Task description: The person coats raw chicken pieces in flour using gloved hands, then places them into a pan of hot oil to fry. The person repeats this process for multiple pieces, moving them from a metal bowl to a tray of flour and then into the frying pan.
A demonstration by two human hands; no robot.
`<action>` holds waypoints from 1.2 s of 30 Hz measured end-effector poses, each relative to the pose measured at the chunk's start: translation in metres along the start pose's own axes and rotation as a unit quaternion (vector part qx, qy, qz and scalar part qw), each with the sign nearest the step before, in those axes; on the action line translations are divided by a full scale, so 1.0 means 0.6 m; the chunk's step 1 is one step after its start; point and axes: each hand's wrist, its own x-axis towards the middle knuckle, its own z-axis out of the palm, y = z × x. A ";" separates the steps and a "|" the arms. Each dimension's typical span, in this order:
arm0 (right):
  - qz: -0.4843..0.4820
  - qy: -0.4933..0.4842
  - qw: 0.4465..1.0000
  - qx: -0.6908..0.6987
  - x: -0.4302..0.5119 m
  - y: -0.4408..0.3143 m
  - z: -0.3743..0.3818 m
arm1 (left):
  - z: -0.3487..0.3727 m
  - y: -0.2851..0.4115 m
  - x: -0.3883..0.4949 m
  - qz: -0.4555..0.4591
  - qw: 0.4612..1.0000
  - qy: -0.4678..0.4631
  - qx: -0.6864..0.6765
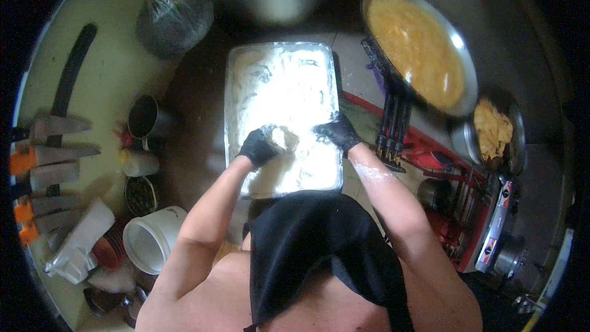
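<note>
A metal tray (pixel 226 115) in front of me holds a layer of white powder that looks like flour (pixel 286 87), partly washed out by glare. My left hand (pixel 259 148), in a black glove, is over the tray's near half. Its fingers curl around a pale, powder-coated lump (pixel 279 138), too bright to identify. Also black-gloved, my right hand (pixel 340 134) reaches over the tray's right rim. White powder coats its spread fingertips, which are close to the powder, and I see nothing held in them.
At the upper right, a wide pan (pixel 470 78) of orange-yellow liquid sits above a burner. Beside it is a pot (pixel 465 138) with fried-looking pieces (pixel 492 129). Several knives (pixel 64 153) hang along a magnetic bar (pixel 76 69) at left. A white bucket (pixel 146 245) stands lower left.
</note>
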 end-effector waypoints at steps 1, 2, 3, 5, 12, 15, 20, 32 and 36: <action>-0.029 -0.010 0.999 0.042 -0.005 -0.003 -0.012 | 0.000 -0.005 -0.001 0.003 1.000 0.016 -0.018; -0.042 -0.015 0.999 0.002 -0.010 -0.006 -0.020 | 0.001 -0.012 -0.002 -0.003 0.998 0.020 -0.059; -0.056 -0.024 0.997 -0.037 -0.014 -0.007 -0.025 | 0.001 -0.020 -0.001 -0.012 0.997 0.025 -0.077; -0.038 -0.022 0.989 -0.141 -0.023 -0.005 -0.025 | 0.004 -0.035 0.003 -0.023 0.989 0.043 -0.140; -0.074 -0.065 0.917 -0.386 -0.031 0.019 0.045 | -0.018 -0.062 0.021 0.001 0.962 0.091 -0.255; -0.073 -0.081 0.911 -0.397 -0.032 0.015 0.050 | -0.040 -0.057 0.016 0.001 0.969 0.101 -0.227; -0.255 -0.062 0.878 -0.399 -0.054 -0.007 0.047 | -0.048 -0.036 -0.008 0.132 0.976 0.167 0.048; -0.418 -0.061 0.879 -0.223 -0.184 -0.266 -0.113 | 0.004 -0.070 -0.014 -0.044 0.967 0.113 -0.225; -0.531 0.004 0.746 -0.401 -0.167 -0.352 -0.296 | 0.013 -0.042 -0.031 -0.058 0.941 0.123 -0.310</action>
